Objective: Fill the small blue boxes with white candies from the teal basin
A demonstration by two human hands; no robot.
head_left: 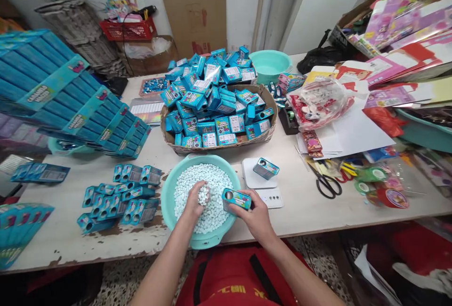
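A turquoise basin [169,212] full of small white candies [212,221] stands at the table's front edge. My left hand [195,202] is over the candies, fingers curled around a handful of them. Above the basin's right side, my right hand [256,216] grips a blue candy tin [238,198], tilted with its round opening toward the left hand. Just right of the basin is a white scale [271,197] with another blue tin [266,168] lying on its plate. Several blue tins with round openings [132,195] are grouped left of the basin.
Behind the basin, a cardboard box [219,148] is heaped with blue tins. Stacked blue display cartons [70,94] rise at left. Scissors [328,186], tape rolls [374,174] and a plastic bag [321,103] lie at right. A second turquoise basin [270,63] stands at the back.
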